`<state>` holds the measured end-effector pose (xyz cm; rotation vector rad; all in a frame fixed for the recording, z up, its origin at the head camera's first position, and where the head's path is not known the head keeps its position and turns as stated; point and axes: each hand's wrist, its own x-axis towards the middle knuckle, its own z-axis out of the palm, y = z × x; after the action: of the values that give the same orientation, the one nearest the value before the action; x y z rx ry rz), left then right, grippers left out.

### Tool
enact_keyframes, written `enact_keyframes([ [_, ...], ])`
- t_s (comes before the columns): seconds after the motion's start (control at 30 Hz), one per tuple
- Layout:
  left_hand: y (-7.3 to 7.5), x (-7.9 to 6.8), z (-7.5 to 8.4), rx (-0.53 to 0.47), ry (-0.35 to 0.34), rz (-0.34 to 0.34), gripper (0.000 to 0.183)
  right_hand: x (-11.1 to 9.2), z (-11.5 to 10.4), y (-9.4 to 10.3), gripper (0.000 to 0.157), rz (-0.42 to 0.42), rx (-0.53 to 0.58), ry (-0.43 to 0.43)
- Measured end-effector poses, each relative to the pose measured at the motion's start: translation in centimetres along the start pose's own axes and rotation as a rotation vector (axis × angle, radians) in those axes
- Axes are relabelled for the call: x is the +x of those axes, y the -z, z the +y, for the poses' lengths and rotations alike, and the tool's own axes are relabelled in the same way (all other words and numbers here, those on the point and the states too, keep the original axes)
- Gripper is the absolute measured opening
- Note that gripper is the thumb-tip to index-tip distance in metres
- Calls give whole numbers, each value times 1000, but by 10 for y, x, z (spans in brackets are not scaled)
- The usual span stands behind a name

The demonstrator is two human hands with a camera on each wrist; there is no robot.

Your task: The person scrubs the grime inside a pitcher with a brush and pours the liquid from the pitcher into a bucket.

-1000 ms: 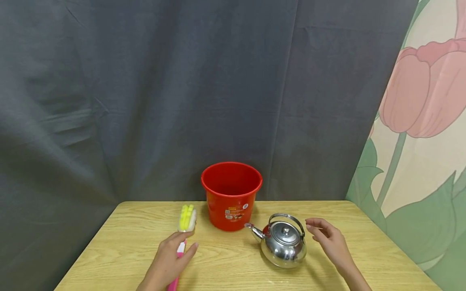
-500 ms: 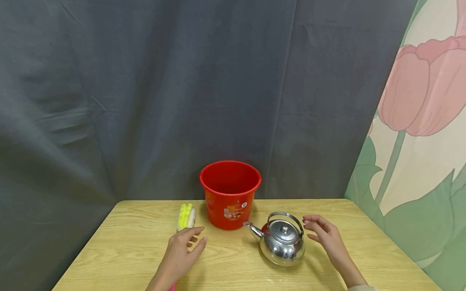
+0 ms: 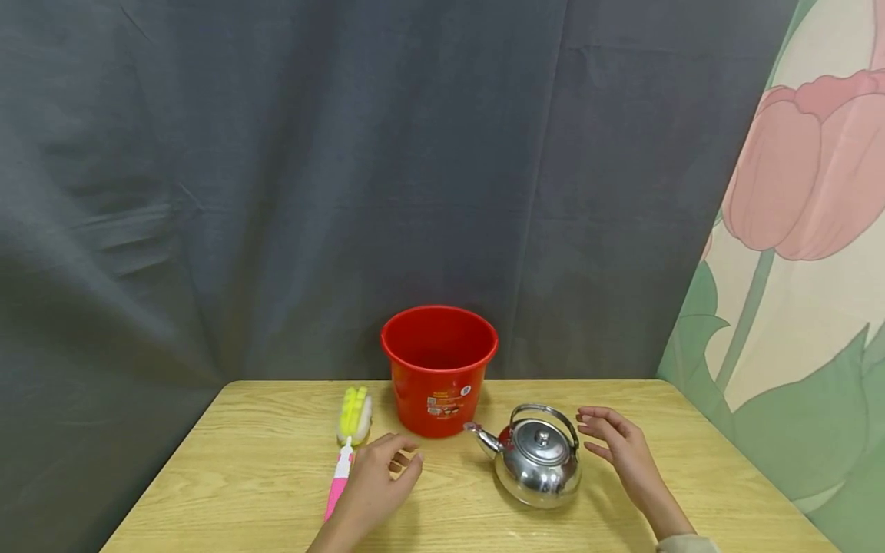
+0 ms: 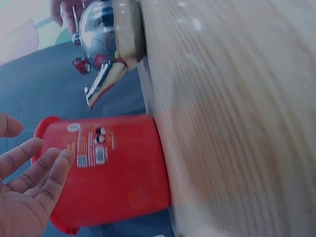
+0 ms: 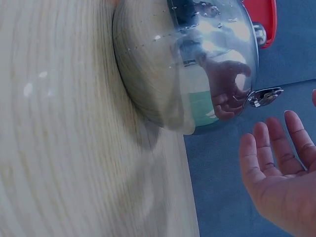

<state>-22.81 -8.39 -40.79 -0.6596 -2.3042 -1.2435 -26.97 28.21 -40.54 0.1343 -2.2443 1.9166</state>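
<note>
A shiny metal kettle with an upright handle stands on the table, its spout pointing left. My right hand hovers just right of the kettle handle, fingers loosely bent and holding nothing; the right wrist view shows a gap between its fingers and the kettle. My left hand is over the table, in front of the red bucket, with nothing in its relaxed fingers. Left of that hand lies a brush with a yellow and white head and a pink handle, whose lower end the wrist hides.
The wooden table runs back to a dark grey curtain. A wall with painted tulips rises on the right. The bucket stands near the table's back edge, open side up, behind the kettle spout.
My left hand has moved right, away from above the brush, and more of the brush handle shows. My right hand stays beside the kettle, with only a slight shift. Kettle, bucket and brush stay put.
</note>
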Motion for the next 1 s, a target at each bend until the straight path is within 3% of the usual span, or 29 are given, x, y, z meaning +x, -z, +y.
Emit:
enact_keyframes([
  [0.23,-19,10,9,-43,-51,-53,8,1,1,-1,45,8,35,-13],
  [0.43,-33,16,14,-75,-39,-92,10,1,3,-3,43,-2,51,-19],
  [0.67,-35,24,22,-101,3,-126,17,3,6,-3,42,-8,62,-48],
  [1.0,-40,39,31,-133,-39,-119,17,4,11,-5,37,20,68,-82],
])
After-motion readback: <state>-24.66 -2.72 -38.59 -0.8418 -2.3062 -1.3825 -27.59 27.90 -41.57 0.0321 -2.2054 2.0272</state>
